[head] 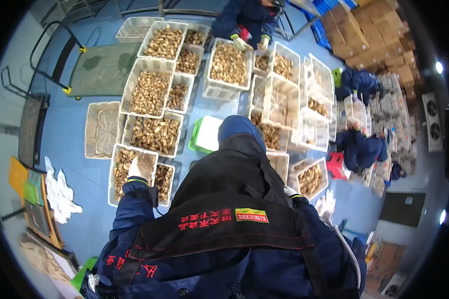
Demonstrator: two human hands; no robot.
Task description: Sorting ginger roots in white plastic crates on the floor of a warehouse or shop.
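Observation:
My left hand, in a pale work glove soiled brown on the back, rests on the brown, knobbly produce in a white plastic crate; its fingers are partly hidden. The pieces look like mushrooms or roots; I cannot tell which. On the other side, my right hand, also gloved, shows only in part beside my dark sleeve, close to a tilted crate of paler, longer pieces. Whether it holds anything is hidden. Below the left crate stands another crate with brown pieces. A black apron covers my front.
Stacked crates stand ahead on the left, others on the right. A white-topped green stool lies between. A co-worker's gloved hands are over crates ahead. A platform trolley, an empty crate and more co-workers are around.

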